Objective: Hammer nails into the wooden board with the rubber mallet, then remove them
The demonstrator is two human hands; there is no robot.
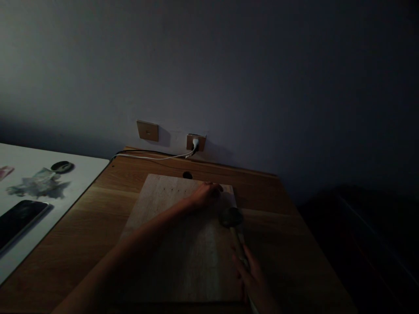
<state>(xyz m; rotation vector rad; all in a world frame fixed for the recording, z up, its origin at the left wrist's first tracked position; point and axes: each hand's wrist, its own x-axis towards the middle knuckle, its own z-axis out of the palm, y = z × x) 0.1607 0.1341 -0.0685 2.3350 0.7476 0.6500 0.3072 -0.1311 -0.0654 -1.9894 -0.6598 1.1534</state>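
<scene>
A pale wooden board lies flat on a brown wooden table. My right hand is wrapped round the handle of a mallet, whose dark, rounded head is over the board's right part. Close to the board's far right corner, my left hand is closed with its fingertips low over the surface. Whatever they pinch is too small and dark to make out. To the left of that hand, a row of several small dark marks runs along the board; nails or holes, I cannot tell which.
The wooden table meets a grey wall with a socket and white plug. Cables run along its back edge. On a white surface at left lie a phone, a crumpled plastic bag and a round dark object.
</scene>
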